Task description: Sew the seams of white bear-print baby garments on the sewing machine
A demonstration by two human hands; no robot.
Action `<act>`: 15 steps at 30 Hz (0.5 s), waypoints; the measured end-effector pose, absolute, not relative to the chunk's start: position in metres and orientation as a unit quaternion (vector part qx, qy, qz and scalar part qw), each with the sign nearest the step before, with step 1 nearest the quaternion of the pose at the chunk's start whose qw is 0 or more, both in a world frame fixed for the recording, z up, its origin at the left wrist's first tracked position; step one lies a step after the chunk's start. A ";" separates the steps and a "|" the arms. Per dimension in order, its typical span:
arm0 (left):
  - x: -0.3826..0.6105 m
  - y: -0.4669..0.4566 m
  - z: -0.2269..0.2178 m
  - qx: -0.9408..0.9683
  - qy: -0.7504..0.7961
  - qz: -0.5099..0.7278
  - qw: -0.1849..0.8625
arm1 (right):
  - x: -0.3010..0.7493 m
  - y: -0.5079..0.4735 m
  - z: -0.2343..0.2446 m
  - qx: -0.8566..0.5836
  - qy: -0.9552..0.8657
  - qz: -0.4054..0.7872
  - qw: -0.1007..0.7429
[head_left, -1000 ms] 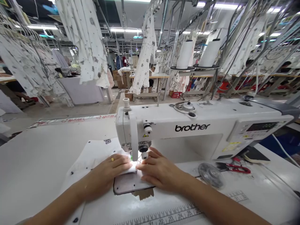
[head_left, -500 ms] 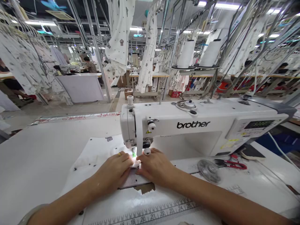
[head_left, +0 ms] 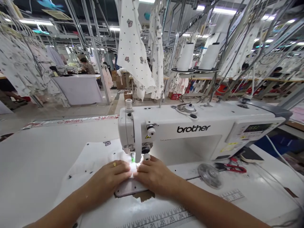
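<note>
A white printed fabric piece (head_left: 95, 155) lies on the table, spread left of the needle of a white sewing machine (head_left: 166, 123). My left hand (head_left: 114, 171), a ring on one finger, presses on the fabric just left of the lit presser foot (head_left: 133, 157). On the other side, my right hand (head_left: 152, 174) has its fingers bent together at the fabric edge, close under the machine head. Both sets of fingertips meet near the needle. Below them a metal plate (head_left: 128, 188) shows, with a torn brown patch (head_left: 143, 196) at its edge.
Red-handled snips (head_left: 234, 167) and a clear round dish (head_left: 210, 175) lie right of my right hand. A printed ruler scale (head_left: 163, 220) runs along the front. Thread cones (head_left: 185, 57) stand behind the machine; printed garments (head_left: 133, 47) hang beyond. A person sits at another machine in the distance.
The camera view has shifted slightly. My fingers have drawn back a little from the needle toward me, still at the fabric. The hanging garment behind the machine has swung to the right.
</note>
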State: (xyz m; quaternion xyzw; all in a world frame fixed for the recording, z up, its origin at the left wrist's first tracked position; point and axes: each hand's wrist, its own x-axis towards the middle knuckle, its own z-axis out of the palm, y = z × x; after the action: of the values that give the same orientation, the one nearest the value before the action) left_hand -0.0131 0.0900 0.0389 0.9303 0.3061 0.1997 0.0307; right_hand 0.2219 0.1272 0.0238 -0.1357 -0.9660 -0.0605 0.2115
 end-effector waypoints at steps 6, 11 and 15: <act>-0.026 0.095 0.033 0.946 0.279 0.166 0.015 | 0.230 0.123 0.035 -0.173 -0.964 0.015 0.199; -0.032 0.105 0.018 0.936 0.308 0.169 -0.019 | 0.231 0.122 0.045 -0.239 -0.957 0.062 0.151; -0.032 0.106 0.018 0.929 0.329 0.171 -0.008 | 0.231 0.124 0.043 -0.237 -0.959 0.038 0.153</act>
State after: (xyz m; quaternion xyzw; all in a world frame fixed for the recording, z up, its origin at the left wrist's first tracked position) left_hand -0.0319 0.1061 0.0182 0.9289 0.3285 0.1706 -0.0076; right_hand 0.2311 0.1236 0.0425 -0.2367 -0.9587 0.0383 0.1529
